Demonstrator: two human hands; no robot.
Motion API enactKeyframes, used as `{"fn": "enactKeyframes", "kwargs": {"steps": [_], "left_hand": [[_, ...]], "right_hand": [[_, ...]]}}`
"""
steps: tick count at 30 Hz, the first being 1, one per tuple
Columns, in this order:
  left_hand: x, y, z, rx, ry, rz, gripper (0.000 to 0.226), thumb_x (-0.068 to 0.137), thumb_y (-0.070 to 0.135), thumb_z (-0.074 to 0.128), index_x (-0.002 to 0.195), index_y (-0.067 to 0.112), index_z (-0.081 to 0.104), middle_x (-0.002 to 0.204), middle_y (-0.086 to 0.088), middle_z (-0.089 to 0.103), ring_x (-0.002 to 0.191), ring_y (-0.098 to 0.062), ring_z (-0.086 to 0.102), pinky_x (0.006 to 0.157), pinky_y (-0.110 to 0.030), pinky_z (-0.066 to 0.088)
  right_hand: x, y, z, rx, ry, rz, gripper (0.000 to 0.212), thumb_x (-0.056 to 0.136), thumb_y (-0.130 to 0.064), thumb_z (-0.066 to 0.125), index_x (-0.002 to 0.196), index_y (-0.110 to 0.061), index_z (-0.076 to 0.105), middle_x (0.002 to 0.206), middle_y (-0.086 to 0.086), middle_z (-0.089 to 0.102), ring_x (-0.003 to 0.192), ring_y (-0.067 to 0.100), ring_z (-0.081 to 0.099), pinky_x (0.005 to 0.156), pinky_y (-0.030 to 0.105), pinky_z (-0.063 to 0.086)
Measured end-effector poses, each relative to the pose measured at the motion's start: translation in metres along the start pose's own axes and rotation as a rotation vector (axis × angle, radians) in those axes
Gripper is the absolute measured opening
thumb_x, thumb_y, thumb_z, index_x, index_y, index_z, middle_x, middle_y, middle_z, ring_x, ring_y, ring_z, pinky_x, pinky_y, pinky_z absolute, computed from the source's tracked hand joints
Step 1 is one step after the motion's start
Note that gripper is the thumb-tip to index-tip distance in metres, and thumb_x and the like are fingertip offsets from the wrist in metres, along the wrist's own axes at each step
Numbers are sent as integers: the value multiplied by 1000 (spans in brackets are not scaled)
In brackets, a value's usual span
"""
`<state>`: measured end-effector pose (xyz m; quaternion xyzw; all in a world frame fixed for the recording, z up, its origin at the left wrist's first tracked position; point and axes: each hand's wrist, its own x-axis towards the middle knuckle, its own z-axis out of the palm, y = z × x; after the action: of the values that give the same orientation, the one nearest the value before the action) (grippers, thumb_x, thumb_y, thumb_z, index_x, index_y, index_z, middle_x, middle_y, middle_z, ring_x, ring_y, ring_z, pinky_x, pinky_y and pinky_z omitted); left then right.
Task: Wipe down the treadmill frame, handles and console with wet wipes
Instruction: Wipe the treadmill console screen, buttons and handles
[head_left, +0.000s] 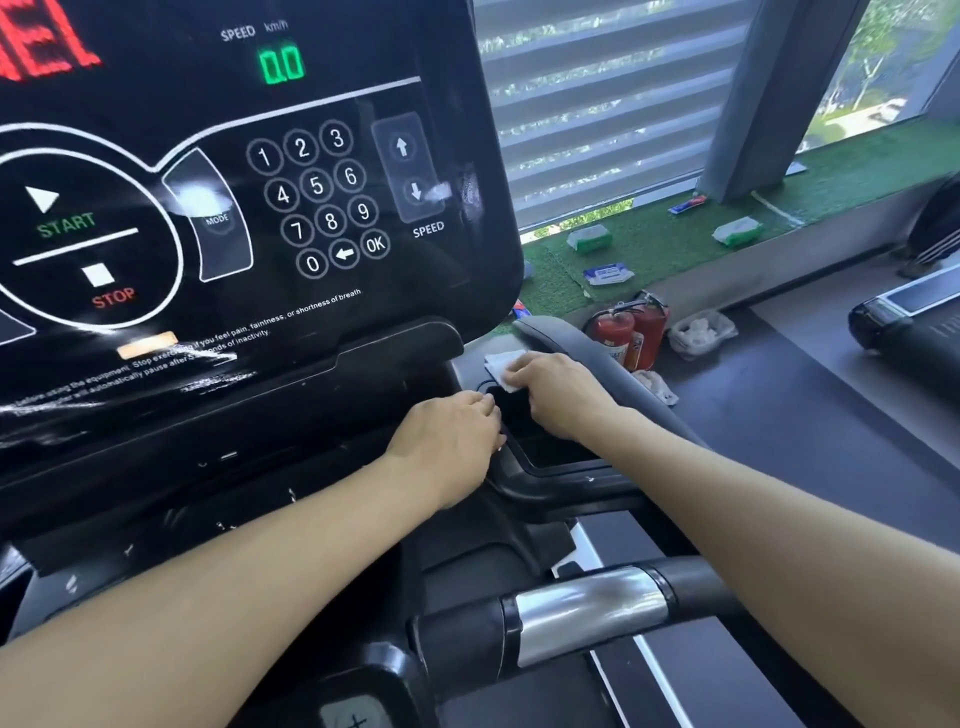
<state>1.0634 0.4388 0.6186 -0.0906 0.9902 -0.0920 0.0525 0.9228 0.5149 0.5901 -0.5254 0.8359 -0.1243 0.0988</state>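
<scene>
We stand at the treadmill, close to its black console (249, 171). Speed readout shows 0.0 in green; keypad, START and STOP marks and the speed arrows are lit or printed white.

Our right hand (558, 397) reaches to the tray just right of the console's lower edge. Its fingers are curled down over a white wet wipe (503, 366), pinching it and holding it against the grey surface at the top edge of a dark recessed pocket (524, 421). Part of the wipe sticks out past the fingertips toward the console.

Our left hand (449, 447) rests just left of that pocket, on the black ledge under the console. Fingers bent at the pocket's rim; whether they grasp anything we cannot tell. The two hands are near each other, not touching.

The grey side handle (587, 353) curves away behind the right hand. Lower down, a front handle (587, 613) with a shiny metal sensor band crosses under our right forearm.

Beyond: a ledge of green turf (649, 239) by the window, with several wipe packs (589, 239) lying on it. Two red fire extinguishers (631, 330) stand on the floor below, a bag of used white wipes (698, 332) just beside them.
</scene>
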Motion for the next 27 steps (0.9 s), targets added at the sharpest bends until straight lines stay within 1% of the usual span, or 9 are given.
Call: {"fn": "enactKeyframes", "kwargs": {"steps": [2, 3, 7, 11, 13, 15, 19, 25, 27], "left_hand": [[0, 0, 1, -4, -13, -3, 46, 104, 32, 23, 144, 13, 35, 152, 2, 32, 140, -12, 27, 106, -30, 36], [-1, 0, 1, -4, -21, -4, 46, 104, 31, 23, 145, 13, 33, 153, 2, 30, 141, -12, 25, 107, -30, 35], [-1, 1, 2, -5, -18, 0, 47, 104, 31, 22, 146, 12, 31, 155, 2, 28, 141, -12, 24, 107, -29, 35], [-1, 0, 3, -21, -8, -10, 47, 104, 33, 24, 146, 13, 32, 154, 2, 29, 141, -11, 24, 107, -29, 35], [-1, 0, 3, -24, -4, -4, 47, 104, 33, 23, 146, 14, 32, 154, 3, 29, 142, -10, 23, 107, -29, 35], [0, -1, 4, -22, -3, -1, 47, 104, 32, 23, 146, 13, 31, 155, 2, 28, 142, -11, 23, 108, -29, 34], [-1, 0, 4, 1, -10, 12, 47, 105, 30, 22, 147, 12, 29, 155, 1, 27, 142, -11, 22, 109, -27, 31], [0, 0, 6, -2, 5, 5, 47, 105, 31, 22, 147, 13, 29, 155, 2, 28, 142, -10, 21, 109, -26, 31], [0, 0, 6, -4, 4, 5, 47, 105, 31, 22, 147, 13, 29, 155, 3, 28, 142, -10, 22, 108, -27, 33]], "right_hand": [[6, 4, -3, -10, -14, 37, 47, 86, 2, 46, 128, -16, 57, 138, 0, 50, 124, 28, 47, 95, 36, 42], [10, 4, -4, -20, -10, 69, 43, 88, 2, 45, 126, -14, 57, 137, 3, 50, 122, 28, 49, 93, 35, 42], [12, -2, -7, -66, 34, 128, 28, 87, 4, 43, 107, -4, 59, 127, 9, 54, 115, 29, 52, 84, 35, 41], [-4, -5, 1, -62, 43, 26, 38, 86, 3, 45, 117, -10, 62, 128, 2, 52, 116, 26, 50, 83, 32, 41], [-5, -2, 0, -38, 39, 24, 40, 87, 3, 45, 120, -12, 62, 130, 1, 51, 118, 26, 49, 83, 33, 41], [5, 2, -3, -49, 17, 61, 36, 90, 0, 43, 120, -9, 61, 130, 5, 52, 118, 28, 49, 84, 35, 41], [25, 9, -7, -62, -20, 160, 31, 87, 3, 44, 112, -6, 60, 127, 10, 54, 117, 30, 50, 88, 36, 42], [-4, 9, 3, -97, 16, 51, 42, 83, 4, 46, 118, -12, 61, 129, 3, 50, 118, 26, 48, 85, 35, 43], [0, 11, 2, -85, 20, 62, 41, 83, 5, 46, 117, -11, 62, 128, 4, 50, 118, 27, 49, 84, 35, 42]]}}
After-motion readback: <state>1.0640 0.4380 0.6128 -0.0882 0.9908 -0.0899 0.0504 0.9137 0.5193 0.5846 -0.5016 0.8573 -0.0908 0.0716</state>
